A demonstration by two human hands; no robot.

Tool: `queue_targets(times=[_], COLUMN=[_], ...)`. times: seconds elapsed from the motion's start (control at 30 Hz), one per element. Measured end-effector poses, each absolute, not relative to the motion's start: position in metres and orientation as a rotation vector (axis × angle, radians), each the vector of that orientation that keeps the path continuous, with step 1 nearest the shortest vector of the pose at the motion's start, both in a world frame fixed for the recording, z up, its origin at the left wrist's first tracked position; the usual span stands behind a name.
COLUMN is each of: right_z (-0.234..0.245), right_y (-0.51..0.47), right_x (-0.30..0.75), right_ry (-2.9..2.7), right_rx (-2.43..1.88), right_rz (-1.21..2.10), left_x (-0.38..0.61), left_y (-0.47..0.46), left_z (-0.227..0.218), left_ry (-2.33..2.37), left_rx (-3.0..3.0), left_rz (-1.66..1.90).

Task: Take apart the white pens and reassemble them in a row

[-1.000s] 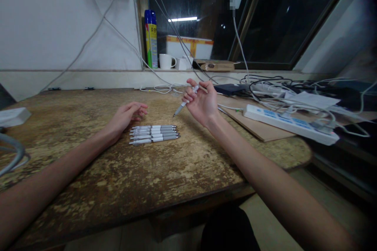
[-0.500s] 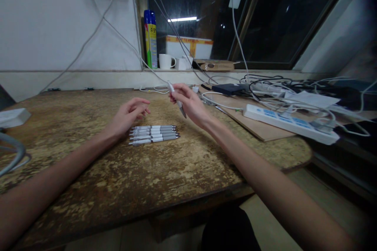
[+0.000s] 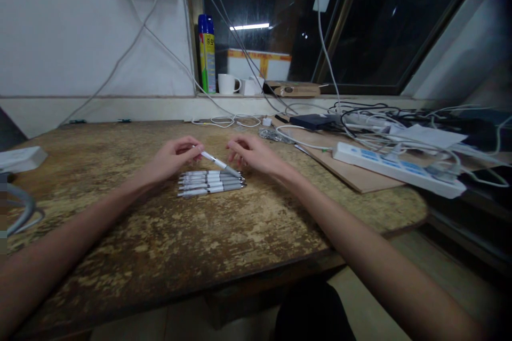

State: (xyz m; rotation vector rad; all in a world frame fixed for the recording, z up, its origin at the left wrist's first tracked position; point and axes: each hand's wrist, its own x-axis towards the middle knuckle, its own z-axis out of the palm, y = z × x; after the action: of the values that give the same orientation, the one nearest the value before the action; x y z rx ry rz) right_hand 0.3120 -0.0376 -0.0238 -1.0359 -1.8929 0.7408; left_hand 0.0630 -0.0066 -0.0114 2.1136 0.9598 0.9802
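Note:
A white and grey pen point(image 3: 217, 162) slants above the worn wooden table point(image 3: 168, 234), white end up to the left, grey end down to the right. My left hand point(image 3: 174, 155) pinches its white end. My right hand point(image 3: 253, 154) has its fingers curled over the grey end, and the exact contact is hard to see. Just below, several matching pens point(image 3: 210, 182) lie side by side in a neat row, and the held pen's grey tip reaches the row's far right corner.
A white power strip point(image 3: 396, 166) on a thin board and a tangle of cables point(image 3: 372, 117) fill the right side. A spray can point(image 3: 207, 54) and white mugs point(image 3: 228, 83) stand on the window ledge. A white box point(image 3: 20, 157) sits at the left edge.
My right hand came down and to the left with the pen, from held up in the air to just over the row. My left hand's fingers closed on the pen's white end.

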Motion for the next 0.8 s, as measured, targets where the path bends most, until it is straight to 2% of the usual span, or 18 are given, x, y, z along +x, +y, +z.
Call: queue_targets(times=[0.27, 0.63, 0.8], right_z=[-0.029, -0.041, -0.038], right_y=[-0.033, -0.031, -0.034], right_x=[0.319, 0.312, 0.310], right_ry=[-2.070, -2.108, -2.087], right_rx=[-1.052, -1.099, -1.111], right_rz=[0.670, 0.545, 0.555], left_x=[0.049, 0.024, 0.031], left_y=[0.001, 0.020, 0.014], left_z=[-0.008, -0.011, -0.015], left_ry=[1.154, 1.054, 1.107], left_rx=[1.991, 2.216, 2.235], left_rz=[0.964, 0.455, 0.560])
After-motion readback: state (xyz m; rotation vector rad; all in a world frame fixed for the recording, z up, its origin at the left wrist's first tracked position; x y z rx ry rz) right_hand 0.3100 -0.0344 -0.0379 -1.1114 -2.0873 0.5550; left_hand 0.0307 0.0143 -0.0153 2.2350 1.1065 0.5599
